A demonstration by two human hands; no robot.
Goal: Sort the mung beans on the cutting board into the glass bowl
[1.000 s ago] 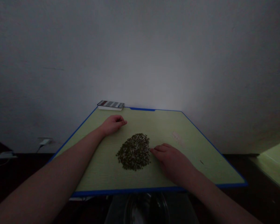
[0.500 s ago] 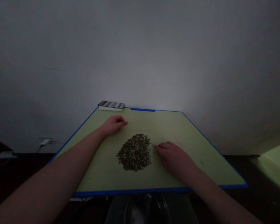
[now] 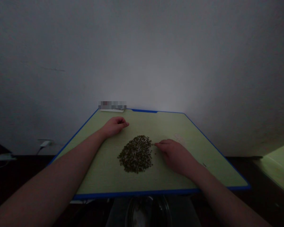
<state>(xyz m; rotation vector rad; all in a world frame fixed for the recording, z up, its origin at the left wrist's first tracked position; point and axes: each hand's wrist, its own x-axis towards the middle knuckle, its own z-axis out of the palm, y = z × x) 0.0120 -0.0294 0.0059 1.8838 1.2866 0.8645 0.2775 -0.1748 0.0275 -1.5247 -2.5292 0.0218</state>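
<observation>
A loose pile of small greenish-brown grains [image 3: 136, 154], too small to name, lies on the pale table [image 3: 104, 179]. Beyond its upper left edge my left hand [image 3: 115, 126] rests on the tabletop, fingers curled in and thumb against them. Whatever that hand may hold is hidden. At the right edge of the pile, my right hand [image 3: 174, 154] is closed in a pinch, palm down. Its fingertips almost touch the outermost grains. A tiny pale speck shows at the tips, too small to make out.
A pale flat box-like object [image 3: 112, 110], its top blurred out, lies at the far left corner. A small dark sliver [image 3: 204, 164] lies right of my right wrist. Below the front edge stands a shiny round metal vessel [image 3: 130, 214]. Behind the table is a wall [image 3: 142, 63].
My right hand has shifted slightly away from me along the pile's right edge, its fingers drawn closer together. My left hand stays in place.
</observation>
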